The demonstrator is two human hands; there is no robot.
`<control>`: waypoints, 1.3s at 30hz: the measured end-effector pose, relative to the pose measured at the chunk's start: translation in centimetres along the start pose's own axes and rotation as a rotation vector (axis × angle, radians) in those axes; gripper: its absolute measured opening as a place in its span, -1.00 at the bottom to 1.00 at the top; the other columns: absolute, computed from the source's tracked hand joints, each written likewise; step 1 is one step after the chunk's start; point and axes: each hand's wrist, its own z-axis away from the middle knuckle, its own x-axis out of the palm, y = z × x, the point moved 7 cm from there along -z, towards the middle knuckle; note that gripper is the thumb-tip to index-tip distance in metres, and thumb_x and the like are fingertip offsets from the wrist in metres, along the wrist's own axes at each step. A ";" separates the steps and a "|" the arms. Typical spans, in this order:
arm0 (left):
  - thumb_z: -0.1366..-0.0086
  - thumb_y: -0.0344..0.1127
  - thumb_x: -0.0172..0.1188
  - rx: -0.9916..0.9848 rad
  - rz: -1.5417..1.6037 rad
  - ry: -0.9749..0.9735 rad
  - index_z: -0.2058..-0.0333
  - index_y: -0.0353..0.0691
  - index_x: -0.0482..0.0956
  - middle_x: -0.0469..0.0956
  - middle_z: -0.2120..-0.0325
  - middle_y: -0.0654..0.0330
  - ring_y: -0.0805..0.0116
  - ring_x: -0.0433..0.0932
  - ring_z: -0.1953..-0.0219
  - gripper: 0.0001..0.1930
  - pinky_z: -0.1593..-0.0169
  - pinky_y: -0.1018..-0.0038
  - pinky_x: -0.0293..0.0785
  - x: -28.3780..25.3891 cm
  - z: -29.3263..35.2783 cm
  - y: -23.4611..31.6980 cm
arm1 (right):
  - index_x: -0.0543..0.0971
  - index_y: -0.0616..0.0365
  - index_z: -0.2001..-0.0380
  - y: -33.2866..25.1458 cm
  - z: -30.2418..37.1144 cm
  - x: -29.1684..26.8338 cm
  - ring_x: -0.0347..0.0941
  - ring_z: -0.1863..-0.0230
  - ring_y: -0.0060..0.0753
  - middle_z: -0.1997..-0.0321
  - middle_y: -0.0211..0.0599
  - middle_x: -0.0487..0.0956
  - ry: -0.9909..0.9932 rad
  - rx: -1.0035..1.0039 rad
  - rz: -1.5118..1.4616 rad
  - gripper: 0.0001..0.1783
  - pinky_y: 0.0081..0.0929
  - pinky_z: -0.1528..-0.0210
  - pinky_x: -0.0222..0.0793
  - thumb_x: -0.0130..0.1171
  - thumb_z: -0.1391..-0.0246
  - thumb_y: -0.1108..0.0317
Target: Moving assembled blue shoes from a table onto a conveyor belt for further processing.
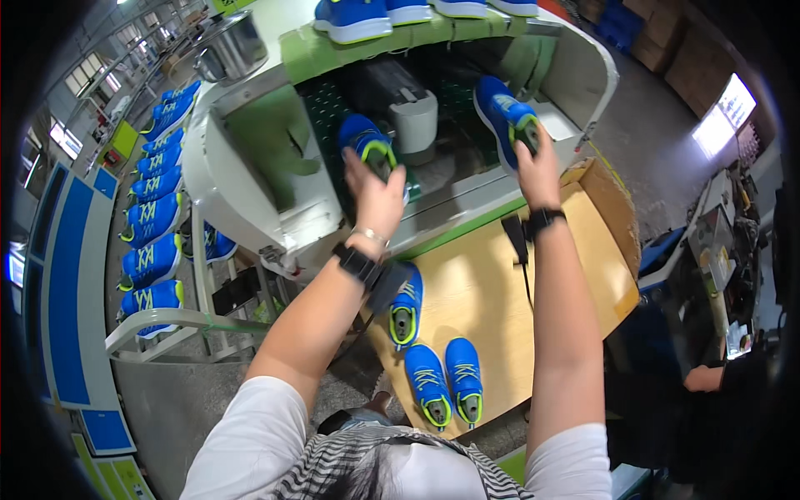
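Note:
Both my arms reach forward into the opening of a machine. My left hand (380,200) is closed round the heel of a blue sneaker (358,129), thumb on one side and fingers on the other. Further right, my right hand (537,171) grips the heel end of another blue sneaker (497,104), toe pointing away from me. Each sneaker has a lime-green collar lining with a grey form inside. Between the two shoes stands a grey machine part (414,121). The undersides of both held sneakers are hidden.
A wooden board (492,333) in front of me bears a blue sneaker (406,308) and a pair of sneakers (427,383). More sneakers (354,18) line the machine top, beside a metal jug (233,46). A rack of sneakers (152,217) stands left. At lower right shows another person's hand (704,378).

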 end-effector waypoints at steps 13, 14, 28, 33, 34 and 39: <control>-0.37 -0.06 0.13 0.307 -0.394 -0.626 -0.39 -0.16 0.22 0.15 -0.41 -0.04 -0.11 0.12 -0.44 -0.32 -0.45 -0.11 -0.04 3.7 19.6 -8.8 | 0.18 0.19 -0.45 2.1 28.1 0.2 0.03 -0.51 0.25 -0.49 0.27 0.14 -0.645 0.229 0.142 -0.18 -0.03 -0.51 0.02 0.28 -0.23 0.22; -0.35 -0.06 0.15 0.264 -0.487 -0.686 -0.35 -0.16 0.29 0.27 -0.36 -0.02 -0.07 0.19 -0.42 -0.35 -0.43 -0.10 0.00 4.4 20.7 -11.1 | 0.18 0.21 -0.44 1.5 33.0 -1.7 0.04 -0.51 0.28 -0.48 0.32 0.15 -0.663 0.304 0.198 -0.18 -0.02 -0.50 0.02 0.29 -0.23 0.21; -0.25 -0.17 0.19 0.359 -0.351 -0.619 -0.17 -0.21 0.45 0.54 -0.12 0.06 0.06 0.47 -0.17 -0.47 -0.19 0.14 0.31 4.7 20.1 -9.0 | 0.53 0.30 -0.11 -2.3 49.4 -8.9 0.50 -0.17 -0.04 -0.12 0.04 0.58 -0.060 0.781 0.152 -0.51 -0.27 -0.24 0.36 0.21 -0.30 0.13; -0.24 -0.20 0.17 0.338 -0.298 -0.522 -0.26 -0.23 0.38 0.48 -0.17 0.06 0.10 0.48 -0.16 -0.40 -0.22 0.16 0.29 4.2 20.2 -9.7 | 0.55 0.29 -0.07 -2.0 49.8 -8.9 0.52 -0.12 -0.06 -0.07 0.00 0.60 -0.021 0.764 0.158 -0.54 -0.29 -0.22 0.37 0.21 -0.30 0.13; -0.24 -0.21 0.17 0.378 -0.303 -0.576 -0.26 -0.23 0.38 0.47 -0.18 0.07 0.11 0.48 -0.16 -0.40 -0.22 0.16 0.29 4.4 20.4 -9.2 | 0.55 0.29 -0.06 -1.9 49.9 -8.9 0.52 -0.12 -0.07 -0.07 0.00 0.60 -0.018 0.769 0.150 -0.54 -0.29 -0.22 0.37 0.21 -0.30 0.13; -0.23 -0.24 0.15 0.458 -0.338 -0.609 0.14 -0.03 0.71 0.66 0.06 0.29 0.24 0.56 0.01 -0.74 -0.13 0.16 0.32 4.5 20.8 -9.6 | 0.55 0.28 -0.03 -1.7 50.1 -9.0 0.53 -0.09 -0.13 -0.03 -0.04 0.61 -0.020 0.775 0.113 -0.56 -0.31 -0.19 0.39 0.21 -0.30 0.13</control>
